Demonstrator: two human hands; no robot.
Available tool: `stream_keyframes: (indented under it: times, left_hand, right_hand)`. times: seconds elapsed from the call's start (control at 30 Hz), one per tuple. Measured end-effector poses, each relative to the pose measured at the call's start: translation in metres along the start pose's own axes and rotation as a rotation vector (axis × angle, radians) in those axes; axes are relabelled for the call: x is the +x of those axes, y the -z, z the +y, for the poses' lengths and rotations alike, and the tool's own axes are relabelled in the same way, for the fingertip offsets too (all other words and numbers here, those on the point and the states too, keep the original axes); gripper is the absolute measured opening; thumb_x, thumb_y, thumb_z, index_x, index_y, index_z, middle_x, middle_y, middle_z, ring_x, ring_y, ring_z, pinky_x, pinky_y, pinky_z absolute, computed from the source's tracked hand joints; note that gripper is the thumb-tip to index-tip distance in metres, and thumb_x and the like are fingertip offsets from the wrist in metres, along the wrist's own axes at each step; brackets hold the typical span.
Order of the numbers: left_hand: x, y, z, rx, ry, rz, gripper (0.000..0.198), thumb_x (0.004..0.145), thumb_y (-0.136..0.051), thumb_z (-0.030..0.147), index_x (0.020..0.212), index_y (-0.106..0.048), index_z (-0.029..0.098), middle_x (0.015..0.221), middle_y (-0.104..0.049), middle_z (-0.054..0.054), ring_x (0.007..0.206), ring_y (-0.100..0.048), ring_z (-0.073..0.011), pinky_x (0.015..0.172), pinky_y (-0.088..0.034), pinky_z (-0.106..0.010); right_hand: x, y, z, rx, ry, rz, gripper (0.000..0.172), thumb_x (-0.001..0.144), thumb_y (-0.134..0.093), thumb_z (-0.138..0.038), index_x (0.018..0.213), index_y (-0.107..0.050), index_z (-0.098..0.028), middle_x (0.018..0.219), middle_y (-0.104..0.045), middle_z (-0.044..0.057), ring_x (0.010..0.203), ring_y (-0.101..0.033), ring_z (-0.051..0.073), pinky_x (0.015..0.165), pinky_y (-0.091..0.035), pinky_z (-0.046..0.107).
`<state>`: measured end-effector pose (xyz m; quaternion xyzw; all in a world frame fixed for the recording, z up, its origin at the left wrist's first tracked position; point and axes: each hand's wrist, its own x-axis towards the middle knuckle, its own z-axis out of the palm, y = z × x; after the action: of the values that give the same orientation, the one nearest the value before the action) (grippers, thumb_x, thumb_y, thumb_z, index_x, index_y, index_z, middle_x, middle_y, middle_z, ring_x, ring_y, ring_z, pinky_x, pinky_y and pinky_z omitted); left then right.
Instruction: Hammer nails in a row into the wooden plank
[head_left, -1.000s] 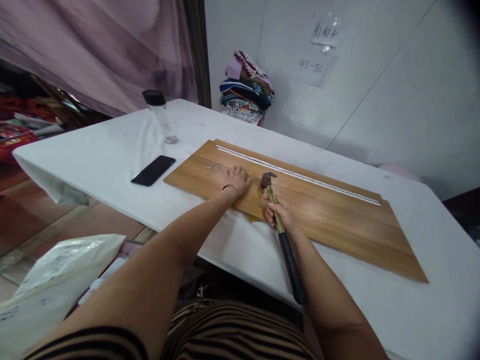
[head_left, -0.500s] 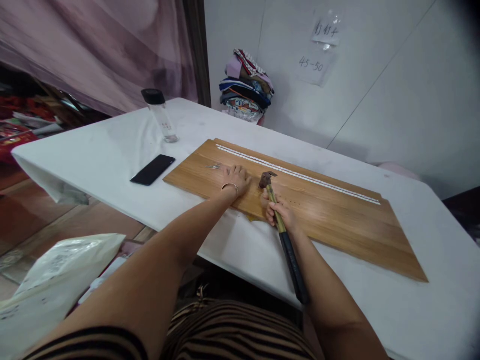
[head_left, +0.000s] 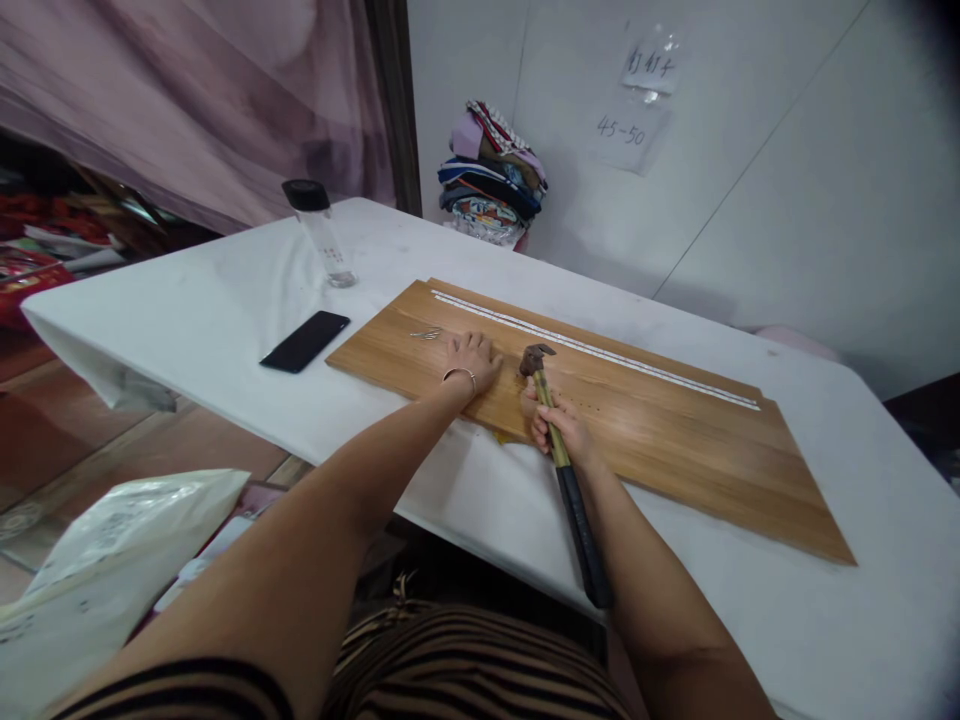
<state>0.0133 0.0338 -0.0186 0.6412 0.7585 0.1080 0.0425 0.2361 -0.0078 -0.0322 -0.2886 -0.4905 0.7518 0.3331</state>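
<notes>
My right hand (head_left: 559, 420) is wrapped round the handle of a claw hammer (head_left: 576, 505), close below its rusty head. The head sits over a wooden board (head_left: 690, 440); whether it touches the wood I cannot tell. On the board my left hand (head_left: 472, 360) lies flat with its fingers spread, a thin bracelet at the wrist. Several loose nails (head_left: 427, 333) rest on the wood beyond the left fingers. A row of small dark dots (head_left: 585, 404) runs along the board to the right of the hammer head. Two white strips (head_left: 592, 350) lie along the far side.
The board lies on a white-covered table (head_left: 405, 245). A black phone (head_left: 306, 341) and a clear bottle with a black lid (head_left: 324, 235) stand to its left. Folded clothes (head_left: 491, 180) are piled behind, against the wall. A pale plastic bag (head_left: 112, 560) is at lower left.
</notes>
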Motion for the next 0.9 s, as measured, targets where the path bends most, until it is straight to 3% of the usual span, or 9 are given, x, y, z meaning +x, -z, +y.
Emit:
stream_keyframes:
  times: [0.9]
  left_hand:
    - [0.0012,-0.0013,-0.0002,-0.011,0.006,-0.006,0.05,0.107,-0.039,0.042,0.143,-0.068,0.023,0.16,-0.059,-0.014,0.152,-0.045,-0.0331,0.124,-0.033,-0.054]
  right_hand:
    - [0.0006,-0.0015,-0.0011,-0.018,-0.014,0.007,0.047,0.078,-0.08,-0.043,0.113,-0.057,-0.022,0.054,-0.05,-0.013,0.041,-0.051,0.012,0.035,-0.032,0.022]
